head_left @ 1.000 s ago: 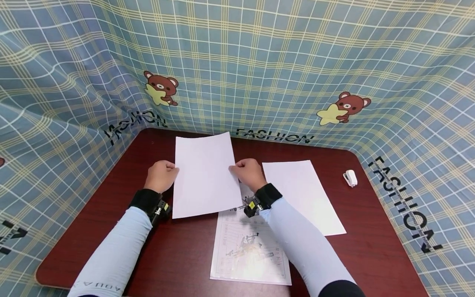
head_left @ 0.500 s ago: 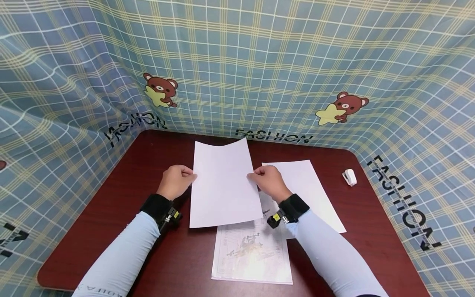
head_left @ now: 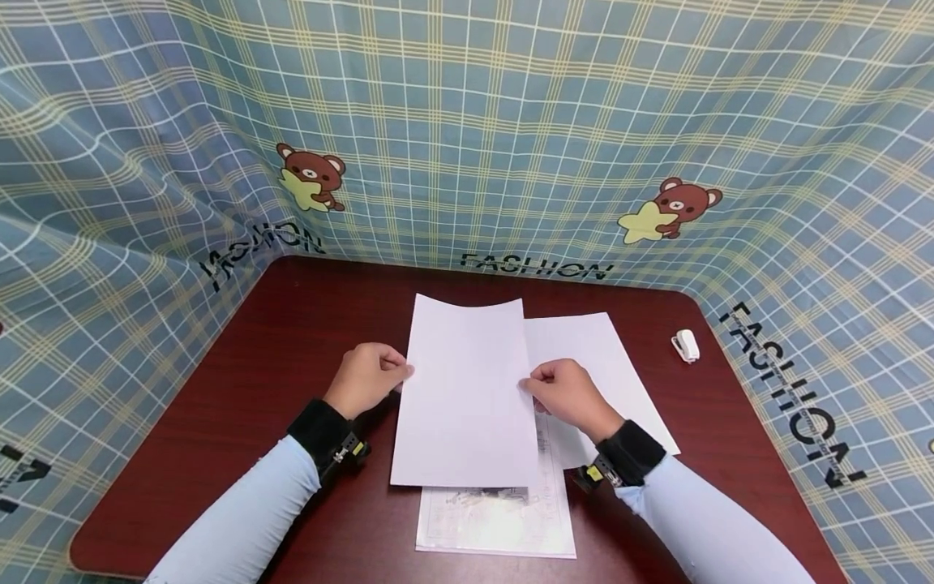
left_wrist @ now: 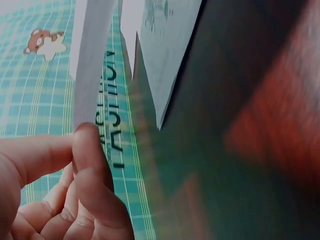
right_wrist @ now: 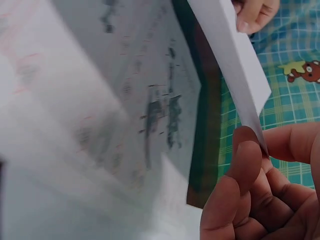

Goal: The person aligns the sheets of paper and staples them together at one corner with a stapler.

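Observation:
A blank white sheet of paper [head_left: 467,397] is held up over the middle of the table, its top edge bowed. My left hand [head_left: 370,378] pinches its left edge between thumb and fingers, as the left wrist view shows with the sheet [left_wrist: 92,65] edge-on. At the opposite edge my right hand [head_left: 572,395] pinches it too, seen close in the right wrist view. Partly hidden beneath lies a printed sheet or thin stack [head_left: 496,527] with drawings on it. To its right a second blank sheet [head_left: 613,373] lies flat, partly covered by the held paper and my right hand.
A small white stapler [head_left: 686,345] sits near the right edge of the dark red table [head_left: 241,365]. Plaid cloth [head_left: 467,146] with bear prints hangs around the back and sides.
Both hands have carried the blank sheet right and toward me, from left of the printed stack to above it. It covers more of the stack now. The stapler and the other sheet stay put.

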A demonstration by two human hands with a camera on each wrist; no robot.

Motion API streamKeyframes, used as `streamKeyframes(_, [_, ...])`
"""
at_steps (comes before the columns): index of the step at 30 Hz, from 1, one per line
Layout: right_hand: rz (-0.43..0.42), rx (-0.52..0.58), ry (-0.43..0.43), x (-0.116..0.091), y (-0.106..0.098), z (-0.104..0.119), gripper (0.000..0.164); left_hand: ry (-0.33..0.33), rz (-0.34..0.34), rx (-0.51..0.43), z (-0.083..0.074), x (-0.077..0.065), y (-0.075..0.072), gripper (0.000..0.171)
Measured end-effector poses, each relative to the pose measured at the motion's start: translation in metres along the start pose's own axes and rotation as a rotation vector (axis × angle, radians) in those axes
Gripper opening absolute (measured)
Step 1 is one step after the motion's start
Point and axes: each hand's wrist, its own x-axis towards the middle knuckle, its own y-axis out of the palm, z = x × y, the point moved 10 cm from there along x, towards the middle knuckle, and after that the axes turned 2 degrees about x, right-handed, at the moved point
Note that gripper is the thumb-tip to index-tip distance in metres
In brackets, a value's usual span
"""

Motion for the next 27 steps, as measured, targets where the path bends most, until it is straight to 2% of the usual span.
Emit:
streamKeyframes(8, [0.029, -0.046, 0.031, -0.028, -0.002, -0.023, 0.023, 0.001, 0.079, -0.072, -0.006, -0.017, 0.024, 0.012])
streamKeyframes(13, [0.044, -0.065, 0.040, -0.041, 0.002, -0.036, 0.022, 0.009, 0.114, -0.078, -0.011, -0.025, 0.038, 0.011])
streamKeyframes(19, [0.068, -0.101, 0.028, -0.052, 0.004, -0.045, 0.026, 0.021, 0.149, -0.061, -0.012, -0.030, 0.053, 0.014])
streamKeyframes(27, [0.098, -0.130, 0.029, -0.056, 0.007, -0.055, 0.029, 0.029, 0.163, 0.001, -0.009, -0.032, 0.064, 0.018])
